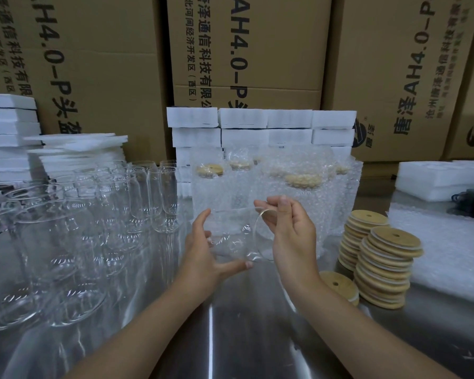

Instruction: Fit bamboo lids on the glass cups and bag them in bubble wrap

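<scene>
Lid-fitting looks to be the step in hand: the left hand (203, 250) grips a glass cup (230, 237) sideways above mid-bench (230, 337), the right hand (290, 233) pinches a bamboo lid (268, 214) at its mouth — next, probably, pressing it in squarely.

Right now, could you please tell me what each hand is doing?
Left hand: grips the glass cup, which lies on its side.
Right hand: pinches a bamboo lid at the cup's mouth.
</scene>
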